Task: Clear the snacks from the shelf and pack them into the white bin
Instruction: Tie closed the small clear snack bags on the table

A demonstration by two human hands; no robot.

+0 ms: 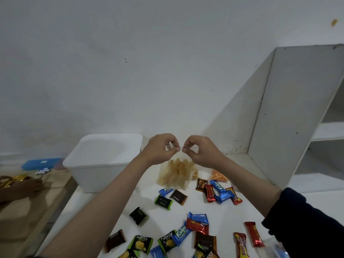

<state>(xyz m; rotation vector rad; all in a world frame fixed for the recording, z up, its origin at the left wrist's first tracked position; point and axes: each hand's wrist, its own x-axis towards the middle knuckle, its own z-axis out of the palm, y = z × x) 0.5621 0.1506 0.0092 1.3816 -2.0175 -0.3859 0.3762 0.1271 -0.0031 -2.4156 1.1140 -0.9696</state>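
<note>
My left hand [162, 148] and my right hand [200, 150] pinch the top edge of a clear plastic bag of pale stick snacks [176, 172], which hangs above the white table [89, 205]. The white bin [104, 161] stands just left of my hands, open on top, and nothing shows inside it. Several small wrapped snacks lie scattered on the table: blue Kalpa bars [219, 190], red bars [254, 233], green-black Nextar packs [141, 243] and brown packs [178, 197]. A small bag of orange snacks [218, 175] lies behind them.
The white shelf unit [297, 116] stands at the right; its visible compartments hold nothing I can see. At the left a lower wooden surface [28, 211] carries a blue box [41, 162], and another person's hand [28, 185] rests there by gold wrapping.
</note>
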